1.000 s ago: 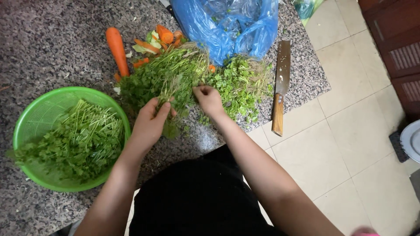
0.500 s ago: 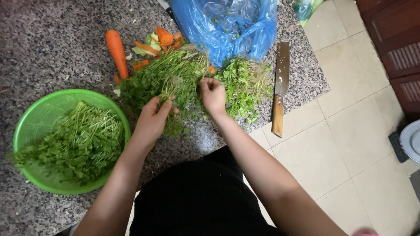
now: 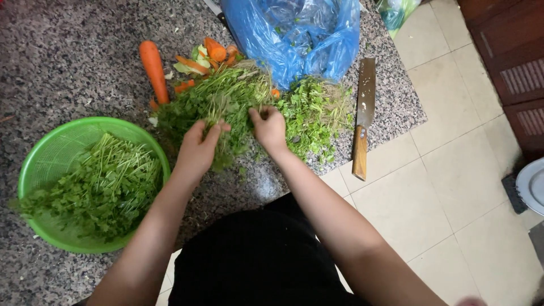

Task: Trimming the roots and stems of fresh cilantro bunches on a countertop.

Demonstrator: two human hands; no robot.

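My left hand & right hand both pinch the herb bunch; I grip near stems (not leaves), pull gently.

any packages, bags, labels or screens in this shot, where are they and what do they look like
Blue plastic bag: on the granite counter's far side, behind the pile of green herbs; crumpled, translucent blue, open, a few green scraps inside.
Second plastic bag: top edge past the counter's corner, over the tiled floor; only a greenish, see-through bit shows.
No labels, signs or screens in view.
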